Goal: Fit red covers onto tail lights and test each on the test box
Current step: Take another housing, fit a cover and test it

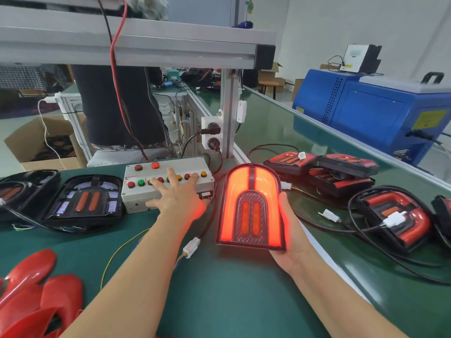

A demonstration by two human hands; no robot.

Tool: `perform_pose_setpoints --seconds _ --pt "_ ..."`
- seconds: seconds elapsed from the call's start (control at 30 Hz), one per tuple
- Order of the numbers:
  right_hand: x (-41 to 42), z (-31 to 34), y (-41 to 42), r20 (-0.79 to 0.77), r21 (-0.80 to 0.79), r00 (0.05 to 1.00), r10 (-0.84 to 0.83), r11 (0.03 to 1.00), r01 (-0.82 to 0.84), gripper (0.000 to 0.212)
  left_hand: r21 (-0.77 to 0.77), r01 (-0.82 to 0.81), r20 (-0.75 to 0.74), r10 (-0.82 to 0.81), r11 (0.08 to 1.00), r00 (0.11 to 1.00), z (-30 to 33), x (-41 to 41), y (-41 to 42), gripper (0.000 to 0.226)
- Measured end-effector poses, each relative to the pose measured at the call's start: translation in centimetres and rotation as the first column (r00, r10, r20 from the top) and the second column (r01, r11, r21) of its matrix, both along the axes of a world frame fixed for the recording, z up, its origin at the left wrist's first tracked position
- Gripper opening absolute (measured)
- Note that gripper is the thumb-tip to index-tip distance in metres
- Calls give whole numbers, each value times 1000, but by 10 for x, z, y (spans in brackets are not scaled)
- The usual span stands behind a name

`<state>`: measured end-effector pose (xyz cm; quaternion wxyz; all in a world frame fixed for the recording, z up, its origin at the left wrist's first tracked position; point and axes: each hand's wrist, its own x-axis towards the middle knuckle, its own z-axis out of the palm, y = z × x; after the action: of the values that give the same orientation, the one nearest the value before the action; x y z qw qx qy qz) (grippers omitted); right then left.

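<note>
At the near left edge a heap of red covers [31, 296] lies loose on the green table [219, 301]. Farther back on the left sit two uncovered tail lights [83, 198], their long axes running near to far, both to the left of the test box [168, 181] and within easier reach of the left hand than the right.

The left hand [177, 195] lies flat on the test box with its fingers spread wide and straight, the fingertips [170, 172] pressing among the coloured buttons; it grips nothing. A cable with a white connector [191, 246] runs along the table between the two forearms, toward the box.

Just right of the box, the right hand [290, 242] holds the covered tail light [251, 208] from beneath, thumb curled up along its right edge. The lamp is lit bright red, tilted up toward the camera, long axis pointing away from the person, rounded end far.

On the far right a pile of finished lights [324, 172] rests. Judging by the glow, the test is under way; the lit lamp lies nearest that pile, so setting it down looks like the right hand's job.
</note>
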<state>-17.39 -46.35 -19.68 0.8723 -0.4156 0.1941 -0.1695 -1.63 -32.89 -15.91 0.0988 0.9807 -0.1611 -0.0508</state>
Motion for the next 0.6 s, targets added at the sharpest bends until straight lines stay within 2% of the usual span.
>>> perform_pose_setpoints --seconds 0.33,0.6 --pt "-5 6 5 5 24 1000 -2 1000 2 69 -1 -6 3 6 1000 1000 0 0 0 72" --pt "-6 4 5 -2 10 1000 0 1000 0 62 2 -9 -17 9 1000 1000 -1 2 -1 73"
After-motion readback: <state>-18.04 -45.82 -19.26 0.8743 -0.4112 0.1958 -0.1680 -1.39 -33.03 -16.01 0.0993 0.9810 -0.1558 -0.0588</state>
